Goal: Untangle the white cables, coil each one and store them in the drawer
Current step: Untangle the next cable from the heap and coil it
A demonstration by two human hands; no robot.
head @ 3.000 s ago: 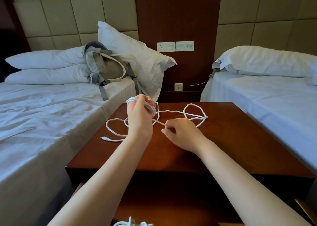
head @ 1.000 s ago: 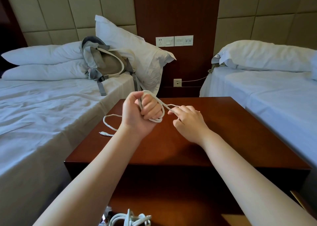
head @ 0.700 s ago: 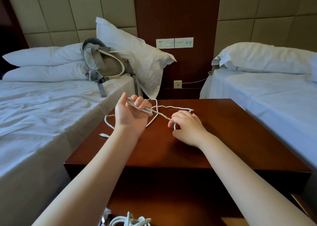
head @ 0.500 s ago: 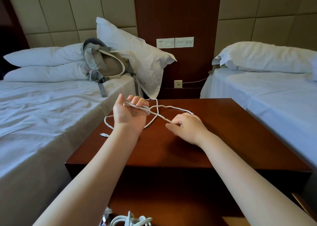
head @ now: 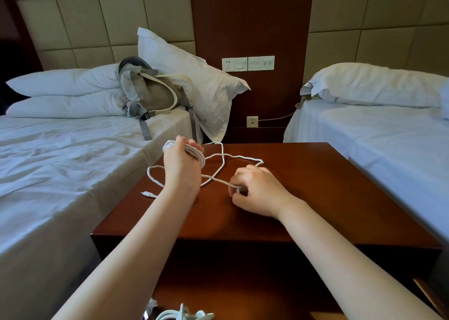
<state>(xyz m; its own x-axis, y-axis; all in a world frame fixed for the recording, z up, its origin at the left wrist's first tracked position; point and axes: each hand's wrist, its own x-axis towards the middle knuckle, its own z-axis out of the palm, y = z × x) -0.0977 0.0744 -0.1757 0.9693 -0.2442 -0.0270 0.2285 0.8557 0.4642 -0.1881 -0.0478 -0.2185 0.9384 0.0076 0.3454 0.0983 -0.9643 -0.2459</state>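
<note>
A white cable (head: 239,158) lies in loose loops on the brown nightstand (head: 315,188). Several turns of it are wound around the fingers of my left hand (head: 181,167), which is raised over the table's back left part. My right hand (head: 255,190) rests on the tabletop and pinches the strand running from that coil. The cable's free plug end (head: 147,194) lies near the left edge. At the bottom edge, coiled white cables (head: 182,315) sit in the open drawer, only partly in view.
A bed (head: 60,164) with white sheets, pillows and a grey backpack (head: 150,93) stands to the left. A second bed (head: 379,134) stands to the right. Wall sockets (head: 247,63) and a thin wire are on the wood panel behind the nightstand.
My right hand has drawn back toward me along the cable and now pinches the strand on the tabletop. My left hand has risen slightly with more turns around its fingers.
</note>
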